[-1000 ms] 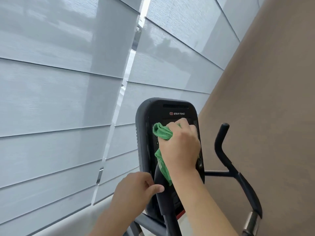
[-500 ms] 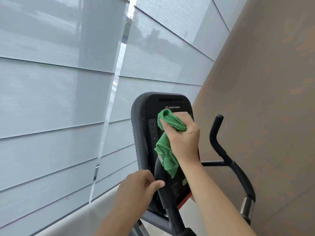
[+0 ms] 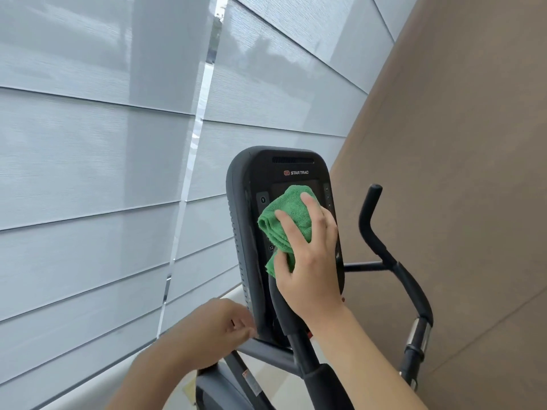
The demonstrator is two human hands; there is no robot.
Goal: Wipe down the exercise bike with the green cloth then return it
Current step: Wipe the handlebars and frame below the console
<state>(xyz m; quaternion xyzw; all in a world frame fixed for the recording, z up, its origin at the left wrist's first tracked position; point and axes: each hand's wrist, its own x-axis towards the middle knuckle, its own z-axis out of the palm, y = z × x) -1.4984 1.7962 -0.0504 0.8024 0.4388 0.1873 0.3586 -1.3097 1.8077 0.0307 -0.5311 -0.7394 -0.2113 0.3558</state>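
Blinds [image 3: 88, 158] hung at nine o'clock, brown wall [image 3: 458, 173] at three; your right hand [image 3: 310, 261] pressed flat-fingered the green cloth [image 3: 284, 220] on the console [image 3: 284, 173]; left hand [image 3: 213, 332], curled, touched its base.

right hand [image 3: 310, 261]: raised, palm forward, fingers [image 3: 288, 224] straight and spread, pressing flat | right forearm: bare, rising from the lower right edge toward the wrist | left hand [image 3: 219, 332]: lower, back toward the camera, fingers loosely curled, fingertips at the lower left | left forearm: bare, entering from the bottom edge
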